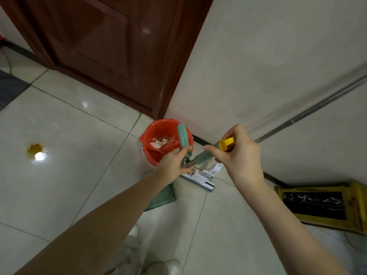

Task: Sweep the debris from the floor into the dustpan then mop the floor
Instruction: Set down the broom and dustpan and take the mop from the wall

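My left hand [174, 163] is closed around the lower part of a teal dustpan handle [182, 136] that rises in front of the red bin. The green dustpan [161, 195] rests on the floor tiles, partly under my left forearm. My right hand [241, 153] grips a teal broom handle [204, 156] just below its yellow end cap [226, 143]; the broom's head is hidden. A red-lined bin [156, 128] at the wall corner holds paper and wrapper debris [161, 142]. A flat mop's white head [200, 176] lies on the floor by the wall.
The mop's silver pole [309, 114] leans up along the white wall to the right. A yellow-brown puddle [35, 151] lies on the tiles at left. A dark wooden door [103, 50] stands behind the bin. A yellow-framed stool [321, 205] sits at right.
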`<state>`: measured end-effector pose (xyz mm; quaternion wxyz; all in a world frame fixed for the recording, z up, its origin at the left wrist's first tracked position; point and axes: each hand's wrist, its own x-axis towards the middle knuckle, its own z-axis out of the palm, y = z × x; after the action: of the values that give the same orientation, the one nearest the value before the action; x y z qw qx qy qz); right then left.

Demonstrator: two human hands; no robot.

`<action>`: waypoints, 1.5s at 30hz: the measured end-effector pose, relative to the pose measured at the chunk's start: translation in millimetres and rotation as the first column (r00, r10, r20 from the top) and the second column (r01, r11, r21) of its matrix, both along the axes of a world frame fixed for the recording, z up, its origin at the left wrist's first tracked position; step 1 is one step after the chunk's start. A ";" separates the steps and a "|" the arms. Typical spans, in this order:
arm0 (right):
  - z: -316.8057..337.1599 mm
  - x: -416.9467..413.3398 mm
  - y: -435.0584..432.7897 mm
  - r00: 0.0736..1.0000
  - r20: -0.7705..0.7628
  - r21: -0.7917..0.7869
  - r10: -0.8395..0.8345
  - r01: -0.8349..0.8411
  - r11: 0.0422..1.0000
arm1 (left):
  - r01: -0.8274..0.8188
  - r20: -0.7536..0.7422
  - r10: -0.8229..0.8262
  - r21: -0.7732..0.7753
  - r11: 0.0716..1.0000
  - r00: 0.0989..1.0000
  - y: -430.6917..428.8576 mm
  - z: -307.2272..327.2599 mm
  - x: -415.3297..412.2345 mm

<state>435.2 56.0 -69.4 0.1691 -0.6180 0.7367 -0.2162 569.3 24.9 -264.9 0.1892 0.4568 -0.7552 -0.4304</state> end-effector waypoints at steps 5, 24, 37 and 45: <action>-3.7 4.9 -4.7 1.000 -0.014 -0.071 0.012 -0.013 0.997 | -0.008 0.059 0.013 -0.086 0.996 0.998 0.4 -4.4 -2.5; -5.5 -35.7 21.4 0.991 0.100 -0.098 0.092 -0.082 0.992 | -0.158 0.053 0.157 0.017 0.987 0.986 14.8 1.1 -25.0; 41.9 -231.4 85.9 0.997 0.026 -0.088 0.067 -0.065 0.994 | -0.096 0.419 0.063 0.058 0.994 0.906 171.8 -0.7 -95.5; 100.2 -335.0 67.2 0.966 -0.204 -0.036 0.162 -0.172 0.984 | -0.124 0.045 0.119 0.143 0.982 0.992 90.1 79.8 -252.4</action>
<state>100.2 123.2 30.8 0.0953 -0.7008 0.6892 -0.1577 316.9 114.9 -185.1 0.1677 0.5223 -0.6958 -0.4636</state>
